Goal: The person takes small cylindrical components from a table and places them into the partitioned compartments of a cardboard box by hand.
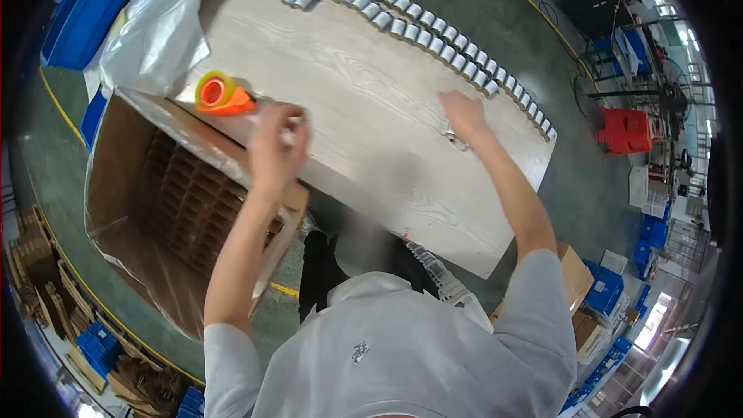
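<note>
My left hand (277, 143) is raised at the table's near left edge, its fingers curled round a small whitish piece that is too blurred to name. Over the right part of the pale wooden table (348, 85) is my right hand (464, 116), with its fingers bent down; a small shiny metal part (455, 138) shows beside its palm, and whether the fingers hold it is hidden. Rows of silvery cylinders (410, 31) line the far edge of the table. An orange tape dispenser (224, 95) lies to the left of my left hand.
A large carton (120, 186) with plastic lining and cardboard dividers stands open at the left. Clear plastic bags (155, 35) lie beside a blue bin (93, 8) at the upper left. Beyond the table's right end is a red object (624, 131).
</note>
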A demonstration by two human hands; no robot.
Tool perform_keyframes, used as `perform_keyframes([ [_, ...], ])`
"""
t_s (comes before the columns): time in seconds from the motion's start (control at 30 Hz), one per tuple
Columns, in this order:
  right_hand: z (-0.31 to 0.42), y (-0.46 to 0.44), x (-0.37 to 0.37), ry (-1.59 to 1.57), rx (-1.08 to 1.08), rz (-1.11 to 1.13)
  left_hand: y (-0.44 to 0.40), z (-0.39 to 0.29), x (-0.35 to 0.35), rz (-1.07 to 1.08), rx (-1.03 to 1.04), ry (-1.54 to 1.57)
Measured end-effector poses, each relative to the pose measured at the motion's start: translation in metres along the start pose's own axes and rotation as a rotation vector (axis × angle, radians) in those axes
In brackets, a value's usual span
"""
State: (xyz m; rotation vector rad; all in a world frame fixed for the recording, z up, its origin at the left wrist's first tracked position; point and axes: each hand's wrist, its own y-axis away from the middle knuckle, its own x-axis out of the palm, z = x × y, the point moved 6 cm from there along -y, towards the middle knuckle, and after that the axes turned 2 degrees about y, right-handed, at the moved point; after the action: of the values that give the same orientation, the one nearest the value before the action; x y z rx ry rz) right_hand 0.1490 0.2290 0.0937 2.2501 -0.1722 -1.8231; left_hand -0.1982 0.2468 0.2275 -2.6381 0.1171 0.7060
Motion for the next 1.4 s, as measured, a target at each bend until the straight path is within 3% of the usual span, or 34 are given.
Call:
perform_keyframes([
  [0.03, -0.033, 0.019, 0.019, 0.046, 0.077, 0.111, 0.001, -0.004, 0.043, 0.157, -0.104, 0.023],
  [0.13, -0.084, 0.070, 0.075, 0.016, 0.164, 0.423, 0.026, -0.002, 0.167, 0.336, -0.035, 0.008],
  [0.2, -0.094, 0.086, 0.100, -0.081, 0.189, 0.322, 0.044, 0.000, 0.237, 0.537, -0.043, -0.053],
  [0.3, -0.104, 0.099, 0.130, -0.213, 0.223, 0.215, 0.065, 0.009, 0.312, 0.566, -0.080, -0.070],
  [0.37, -0.102, 0.105, 0.135, -0.277, 0.249, 0.160, 0.078, 0.019, 0.354, 0.579, -0.087, -0.253],
  [0.5, -0.095, 0.113, 0.137, -0.344, 0.224, -0.031, 0.079, 0.026, 0.385, 0.617, -0.084, -0.453],
  [0.63, -0.091, 0.119, 0.133, -0.374, 0.175, -0.116, 0.074, 0.022, 0.380, 0.681, 0.037, -0.395],
  [0.7, -0.091, 0.123, 0.119, -0.373, 0.167, -0.144, 0.066, 0.014, 0.363, 0.708, 0.078, -0.338],
  [0.8, -0.085, 0.121, 0.095, -0.477, 0.146, -0.268, 0.043, -0.003, 0.299, 0.715, -0.120, -0.291],
  [0.9, -0.072, 0.110, 0.074, -0.584, 0.126, -0.246, 0.015, -0.019, 0.172, 0.442, -0.268, -0.008],
  [0.97, -0.061, 0.095, 0.061, -0.681, 0.125, -0.267, 0.006, -0.025, 0.074, 0.125, -0.122, 0.050],
  [1.03, -0.047, 0.074, 0.044, -0.860, 0.150, -0.230, 0.007, -0.031, -0.028, -0.104, -0.017, -0.238],
  [1.1, -0.019, 0.052, 0.001, -0.904, 0.046, -0.288, 0.025, -0.003, -0.114, -0.329, -0.009, -0.339],
  [1.2, 0.026, 0.020, -0.058, -0.984, -0.073, -0.378, 0.067, 0.055, -0.197, -0.401, -0.291, -0.319],
  [1.3, 0.085, -0.004, -0.120, -1.072, -0.137, -0.389, 0.131, 0.152, -0.225, -0.330, -0.485, -0.477],
  [1.4, 0.145, -0.018, -0.160, -1.170, -0.235, -0.384, 0.170, 0.221, -0.214, -0.242, -0.615, -0.362],
])
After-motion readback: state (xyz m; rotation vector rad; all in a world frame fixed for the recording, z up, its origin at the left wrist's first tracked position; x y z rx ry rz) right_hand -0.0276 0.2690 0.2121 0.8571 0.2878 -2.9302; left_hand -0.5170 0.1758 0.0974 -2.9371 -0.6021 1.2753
